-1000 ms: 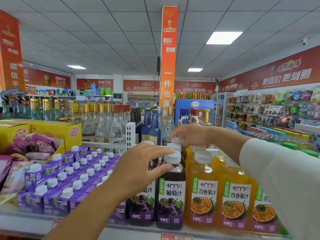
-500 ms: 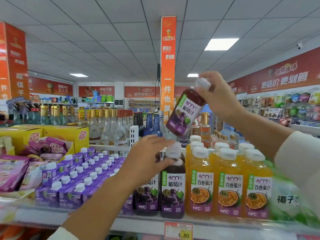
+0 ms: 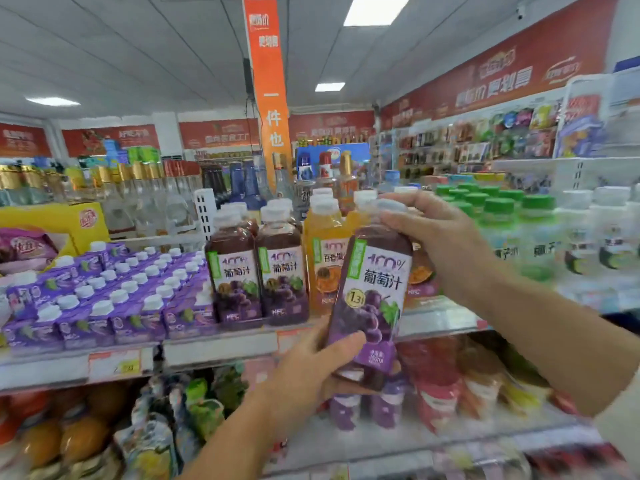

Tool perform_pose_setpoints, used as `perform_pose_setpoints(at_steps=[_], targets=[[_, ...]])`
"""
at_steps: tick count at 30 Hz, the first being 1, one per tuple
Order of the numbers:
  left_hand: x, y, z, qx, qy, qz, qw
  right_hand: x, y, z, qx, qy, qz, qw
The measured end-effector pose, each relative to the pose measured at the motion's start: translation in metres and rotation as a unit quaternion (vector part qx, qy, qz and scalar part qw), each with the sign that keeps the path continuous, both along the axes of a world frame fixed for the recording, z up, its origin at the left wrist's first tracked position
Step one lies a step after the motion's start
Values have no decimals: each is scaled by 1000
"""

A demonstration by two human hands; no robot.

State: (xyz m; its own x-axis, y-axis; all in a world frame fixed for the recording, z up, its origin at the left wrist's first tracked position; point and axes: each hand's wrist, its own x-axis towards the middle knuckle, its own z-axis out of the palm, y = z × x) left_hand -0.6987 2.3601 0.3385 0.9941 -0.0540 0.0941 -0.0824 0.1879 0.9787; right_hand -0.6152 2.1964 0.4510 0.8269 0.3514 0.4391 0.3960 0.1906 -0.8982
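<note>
A dark purple grape juice bottle (image 3: pixel 375 292) with a white cap is held upright in front of the shelf, slightly tilted, label toward me. My right hand (image 3: pixel 440 244) grips its neck and cap from the right. My left hand (image 3: pixel 311 368) holds its base from below, thumb across the lower label. Two more grape juice bottles (image 3: pixel 258 271) stand on the shelf (image 3: pixel 221 348) just left of it, with orange juice bottles (image 3: pixel 323 251) behind it.
Purple juice cartons (image 3: pixel 114 299) fill the shelf's left part. Green-capped and white-capped bottles (image 3: pixel 540 233) stand to the right. Pouches and packets (image 3: pixel 446 386) crowd the lower shelf. Glass liquor bottles (image 3: pixel 145 195) line the row behind.
My right hand has brought the grape juice bottle down from head height and turned it upright. My left hand left the shelf bottles and took hold of its base. The view has tilted down.
</note>
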Motion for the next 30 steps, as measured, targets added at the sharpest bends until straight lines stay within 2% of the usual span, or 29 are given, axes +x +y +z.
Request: perform_pose_setpoints(at_steps=[3, 5, 11, 13, 16, 18, 20, 22, 23, 25, 27, 30], targets=[[-7, -11, -28, 19, 6, 20, 1000, -5, -8, -29, 1, 38, 5, 999], [-11, -17, -38, -18, 8, 12, 1000, -5, -13, -42, -2, 54, 7, 999], [-20, -33, -49, -30, 23, 2, 999, -11, -28, -61, -37, 51, -8, 998], [-24, -36, -50, 15, 22, 23, 999, -10, -32, -64, -66, 37, -32, 997], [-31, -43, -50, 151, -25, 66, 986, -10, -35, -70, -93, 52, -56, 993], [-34, -47, -51, 178, -30, 73, 981, -10, -36, -75, -94, 65, -69, 991], [-34, -46, -57, 130, 0, 44, 991, -12, -39, -82, -76, 90, -58, 991], [-31, -37, -67, -5, 65, -17, 998, -14, -43, -90, -30, 120, -32, 992], [-31, -32, -71, -64, 98, -49, 992, -15, -44, -94, -1, 133, -20, 991], [-31, -26, -78, -125, 150, -112, 974, -16, -45, -102, 70, 162, 12, 984], [-30, -27, -83, -137, 157, -137, 968, -18, -44, -109, 115, 178, 53, 976], [-32, -38, -84, -69, 121, -36, 990, -19, -44, -115, 99, 177, 64, 977]])
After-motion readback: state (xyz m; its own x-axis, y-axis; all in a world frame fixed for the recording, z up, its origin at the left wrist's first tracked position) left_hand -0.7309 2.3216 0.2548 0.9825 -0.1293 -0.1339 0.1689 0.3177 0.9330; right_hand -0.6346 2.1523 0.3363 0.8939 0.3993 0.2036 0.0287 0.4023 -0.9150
